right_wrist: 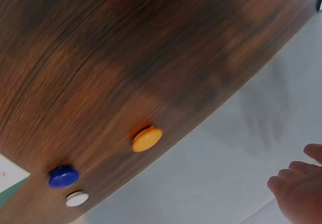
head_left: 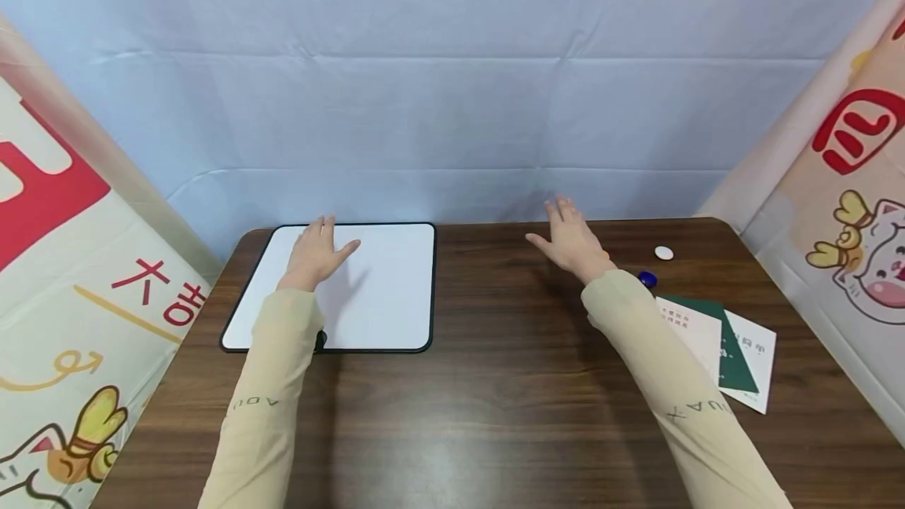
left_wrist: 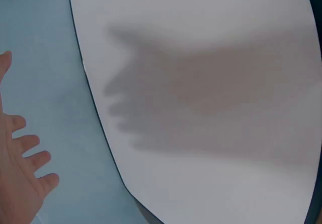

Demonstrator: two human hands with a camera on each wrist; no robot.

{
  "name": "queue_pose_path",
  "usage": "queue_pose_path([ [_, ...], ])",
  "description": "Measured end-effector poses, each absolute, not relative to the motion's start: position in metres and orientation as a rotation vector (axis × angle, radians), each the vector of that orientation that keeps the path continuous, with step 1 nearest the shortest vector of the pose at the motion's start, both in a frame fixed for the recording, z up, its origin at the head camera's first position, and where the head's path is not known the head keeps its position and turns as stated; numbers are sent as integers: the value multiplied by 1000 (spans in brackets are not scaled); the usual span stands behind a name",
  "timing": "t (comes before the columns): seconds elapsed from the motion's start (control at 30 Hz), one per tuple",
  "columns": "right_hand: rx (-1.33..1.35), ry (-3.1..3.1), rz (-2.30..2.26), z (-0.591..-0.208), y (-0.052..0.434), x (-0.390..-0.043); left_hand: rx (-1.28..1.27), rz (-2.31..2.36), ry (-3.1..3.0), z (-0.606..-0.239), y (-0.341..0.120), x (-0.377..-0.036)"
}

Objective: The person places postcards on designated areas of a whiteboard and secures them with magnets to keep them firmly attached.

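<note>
Your left hand [head_left: 316,251] hovers over the board [head_left: 382,289] at the table's [head_left: 495,399] far left. Your right hand [head_left: 569,240] hovers mid-table; three round magnets [right_wrist: 147,138] and cards [head_left: 714,340] lie to its right.

Left hand [head_left: 316,251], right hand [head_left: 569,240] outspread

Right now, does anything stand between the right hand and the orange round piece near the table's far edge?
Nothing visible does. The right hand hovers open above bare table; the orange piece lies close beside it, with the blue piece and white piece farther off.
</note>
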State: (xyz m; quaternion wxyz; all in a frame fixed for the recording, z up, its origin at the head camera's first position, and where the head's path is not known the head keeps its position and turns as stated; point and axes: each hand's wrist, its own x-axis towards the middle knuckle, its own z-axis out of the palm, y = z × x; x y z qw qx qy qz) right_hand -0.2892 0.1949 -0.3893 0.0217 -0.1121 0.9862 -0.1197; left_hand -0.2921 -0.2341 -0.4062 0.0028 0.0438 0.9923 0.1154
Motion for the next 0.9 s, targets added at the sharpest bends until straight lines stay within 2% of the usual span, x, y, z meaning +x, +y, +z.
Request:
queue_pose_path([
  [0.9, -462, 2964, -313, -405, 142, -287, -6, 293, 3016, -415, -299, -264],
])
